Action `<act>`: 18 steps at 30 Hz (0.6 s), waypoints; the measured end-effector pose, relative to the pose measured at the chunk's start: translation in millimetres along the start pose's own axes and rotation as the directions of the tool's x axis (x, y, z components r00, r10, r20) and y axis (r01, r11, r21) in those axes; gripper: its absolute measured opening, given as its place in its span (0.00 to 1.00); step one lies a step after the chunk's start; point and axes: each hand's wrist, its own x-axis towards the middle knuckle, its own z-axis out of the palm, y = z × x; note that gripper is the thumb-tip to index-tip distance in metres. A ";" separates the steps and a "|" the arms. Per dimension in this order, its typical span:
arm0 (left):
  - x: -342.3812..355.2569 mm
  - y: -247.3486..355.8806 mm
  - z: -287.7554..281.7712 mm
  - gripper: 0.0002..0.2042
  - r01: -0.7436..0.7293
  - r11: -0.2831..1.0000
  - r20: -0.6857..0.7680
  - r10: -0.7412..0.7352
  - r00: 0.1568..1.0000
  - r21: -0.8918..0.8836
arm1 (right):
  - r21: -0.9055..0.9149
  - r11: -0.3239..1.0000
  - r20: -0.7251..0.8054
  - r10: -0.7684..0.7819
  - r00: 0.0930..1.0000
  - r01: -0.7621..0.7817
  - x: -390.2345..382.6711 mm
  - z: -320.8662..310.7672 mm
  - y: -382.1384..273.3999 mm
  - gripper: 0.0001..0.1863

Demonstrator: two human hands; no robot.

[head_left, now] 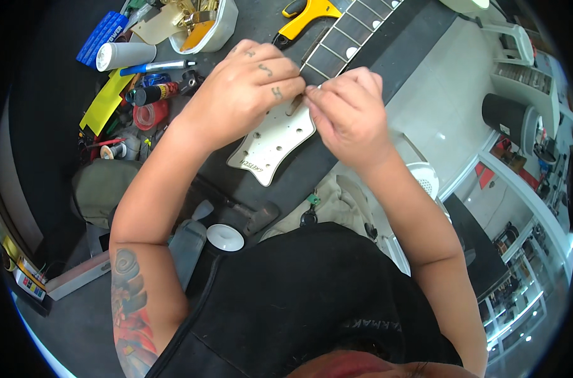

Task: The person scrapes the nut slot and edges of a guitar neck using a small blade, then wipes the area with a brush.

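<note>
A guitar neck lies across the dark bench, its fretboard [333, 53] running to the upper right. The white headstock [270, 145] points toward me, with several bare tuner holes. My left hand [261, 82] bends over the neck's left side where fretboard and headstock meet, fingers curled down. From the right side my right hand [352, 110] comes in, thumb and fingers pinched together. The fingertips of both hands meet at the nut end of the fretboard. Whatever small thing they pinch is hidden by the fingers.
Beyond my left hand stands a clear plastic tub [228, 28] of brass-coloured parts. A yellow-handled tool [315, 16] lies beside the neck. Markers, a white cylinder [126, 57] and small containers crowd the left. A hammer [258, 217] and a white dish [225, 238] sit near me.
</note>
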 end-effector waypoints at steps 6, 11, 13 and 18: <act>-1.3 4.4 -6.1 0.16 0.028 0.997 -0.038 -0.031 0.999 -0.069 | 0.011 1.000 -0.079 0.025 0.997 -0.025 -1.5 1.0 -9.0 0.14; 6.3 -6.4 13.6 0.16 0.040 0.999 -0.110 -0.041 0.993 -0.007 | -0.051 0.998 -0.122 0.041 0.992 -0.047 2.3 7.0 6.0 0.14; 1.9 -6.8 13.9 0.16 0.041 0.999 -0.081 -0.043 0.996 -0.018 | -0.051 0.998 -0.082 0.041 0.996 -0.045 -2.0 10.1 3.7 0.14; -4.7 -1.7 3.6 0.16 0.052 0.997 -0.026 -0.054 0.998 -0.060 | 0.012 1.000 -0.064 0.015 0.998 -0.014 -2.9 7.1 -3.9 0.14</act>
